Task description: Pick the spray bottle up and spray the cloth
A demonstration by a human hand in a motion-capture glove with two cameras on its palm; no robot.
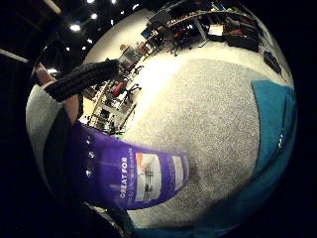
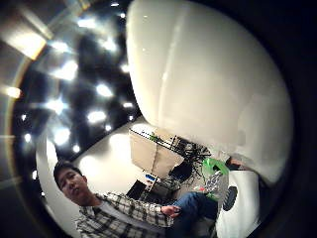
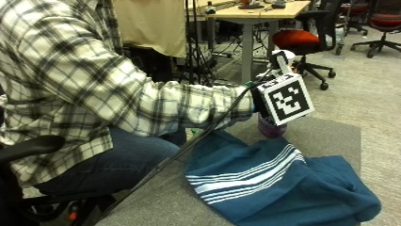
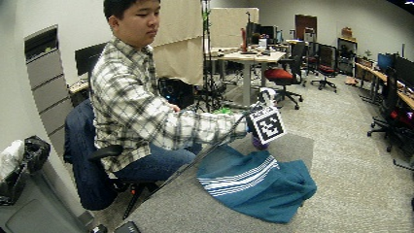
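Grey table [image 3: 325, 136] bears a purple bottle [image 1: 124, 173] labelled "GREAT FOR".

We see an office room with grey carpet floor [image 4: 362, 160]. A wooden desk [image 3: 257, 12] stands at upper centre, a red-seated office chair [image 3: 300, 40] beside it at upper right. A beige partition [image 4: 175, 43] hangs behind, upper centre.

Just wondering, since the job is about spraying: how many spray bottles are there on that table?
1. A purple spray bottle stands on the grey table behind the blue cloth, at the gloved right hand, mostly hidden by it. No other shows, though the cloth could hide something.
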